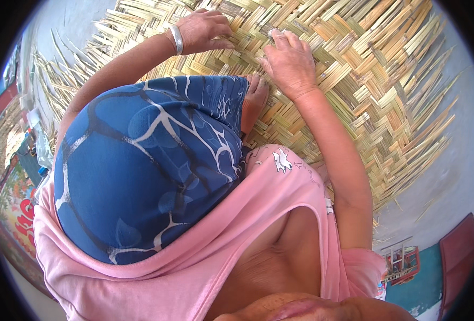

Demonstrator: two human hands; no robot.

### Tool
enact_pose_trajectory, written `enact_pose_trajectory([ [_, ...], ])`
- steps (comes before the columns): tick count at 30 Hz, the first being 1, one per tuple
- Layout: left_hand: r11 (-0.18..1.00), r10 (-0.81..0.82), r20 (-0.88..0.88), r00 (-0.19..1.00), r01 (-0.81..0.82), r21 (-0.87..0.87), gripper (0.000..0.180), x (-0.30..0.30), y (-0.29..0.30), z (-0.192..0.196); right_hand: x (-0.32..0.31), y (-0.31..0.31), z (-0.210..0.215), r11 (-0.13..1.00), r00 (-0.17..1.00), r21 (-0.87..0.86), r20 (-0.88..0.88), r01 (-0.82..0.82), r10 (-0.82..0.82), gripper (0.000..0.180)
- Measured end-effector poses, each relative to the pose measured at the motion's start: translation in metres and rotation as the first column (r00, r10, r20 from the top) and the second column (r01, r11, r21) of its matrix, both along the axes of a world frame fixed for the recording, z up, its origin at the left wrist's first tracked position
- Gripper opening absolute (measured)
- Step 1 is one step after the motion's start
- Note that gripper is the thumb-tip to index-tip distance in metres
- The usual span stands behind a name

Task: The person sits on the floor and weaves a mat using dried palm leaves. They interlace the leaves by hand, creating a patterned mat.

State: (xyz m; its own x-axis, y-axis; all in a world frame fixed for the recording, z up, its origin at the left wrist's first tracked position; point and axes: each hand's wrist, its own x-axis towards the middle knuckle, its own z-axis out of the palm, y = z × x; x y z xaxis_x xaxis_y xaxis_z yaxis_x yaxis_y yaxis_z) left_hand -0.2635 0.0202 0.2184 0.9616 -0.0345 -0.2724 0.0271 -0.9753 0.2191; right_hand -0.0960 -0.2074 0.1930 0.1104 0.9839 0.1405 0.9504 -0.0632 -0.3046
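A wide mat (344, 80) of pale green and tan plant strips, woven in a slanting zigzag, lies beneath both hands. My left hand (203, 33) rests on its far left part, fingers bent and thumb stretched away from them. A light metal bracelet (177, 40) circles that wrist. To the right, my right hand (291, 64) presses on the weave with bent fingers, the thumb held apart. One fingertip has a whitish wrap (273, 33). No separate strip shows in either hand, though the undersides of the fingers are hidden.
My bare foot (255, 97) stands on the mat below the hands, beside my knee in blue patterned cloth (140, 160). Loose strip ends fringe the mat's left and right edges over a grey floor (435, 208). A red rack (403, 265) sits at lower right.
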Motion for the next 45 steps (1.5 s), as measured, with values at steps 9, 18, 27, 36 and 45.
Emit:
enact_pose_trajectory([
  [9, 0.99, -0.105, 0.056, 0.993, 0.099, 0.096, 0.017, 0.001, -0.005, -0.005, -0.022, -0.022, -0.008, 0.998, 0.999, 0.054, 0.042, 0.032, -0.035, 0.02],
  [18, 0.97, 0.189, 0.046, 0.981, -0.179, -0.167, 0.013, 0.024, -0.031, 0.01, -0.018, -0.03, 0.009, 0.985, 0.968, -0.12, -0.205, 0.123, -0.145, 0.017],
  [27, 0.948, -0.015, 0.143, 0.99, 0.06, -0.312, 0.029, 0.055, -0.04, -0.002, 0.026, -0.048, 0.031, 0.922, 0.876, -0.332, -0.362, 0.2, -0.32, 0.028],
  [36, 0.984, -0.075, 0.265, 0.961, 0.115, -0.137, 0.019, 0.06, -0.076, -0.002, 0.021, -0.043, 0.028, 0.9, 0.838, -0.412, -0.432, 0.146, -0.333, 0.033],
  [45, 0.996, 0.012, 0.33, 0.944, 0.018, -0.089, 0.01, 0.085, -0.1, 0.002, 0.012, -0.035, 0.029, 0.885, 0.793, -0.321, -0.409, 0.338, -0.451, 0.025],
])
